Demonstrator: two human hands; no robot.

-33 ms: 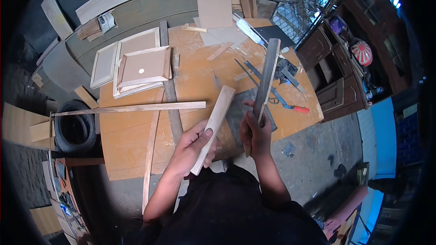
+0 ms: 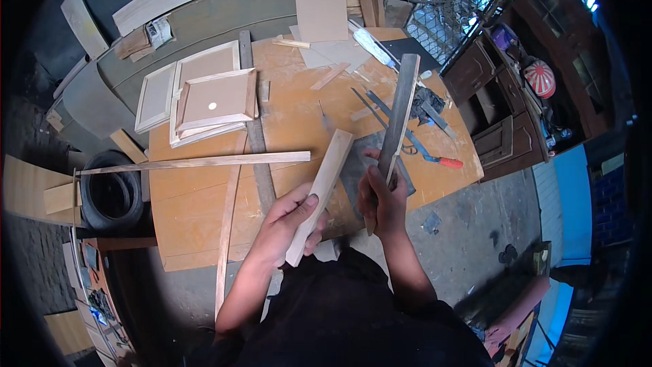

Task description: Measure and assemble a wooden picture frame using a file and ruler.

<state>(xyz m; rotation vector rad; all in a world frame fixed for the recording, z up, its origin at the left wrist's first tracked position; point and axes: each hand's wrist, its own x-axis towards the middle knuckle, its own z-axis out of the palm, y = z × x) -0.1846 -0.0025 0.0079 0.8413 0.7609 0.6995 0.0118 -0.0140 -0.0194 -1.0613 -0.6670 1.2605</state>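
I hold the pale stick (image 2: 329, 173) tilted over the near part of the worktop (image 2: 285, 115), maybe so I can see its flat side. The frames (image 2: 224, 95) sit in a pile on the left, maybe to be out of my way. My left hand (image 2: 288, 217) is curled around the stick's lower part, thumb on top. My right hand (image 2: 386, 197) grips the low end of a dark stick (image 2: 399, 109), apart from the pale one.

Left hand (image 2: 281, 225): just left of and below centre, fingers curled in a grip, thumb on top
Right hand (image 2: 387, 202): lower right of centre, fingers wrapped, thumb upward
Left forearm (image 2: 246, 287): bare, slanting up rightward
Right forearm (image 2: 405, 265): bare, leaning leftward
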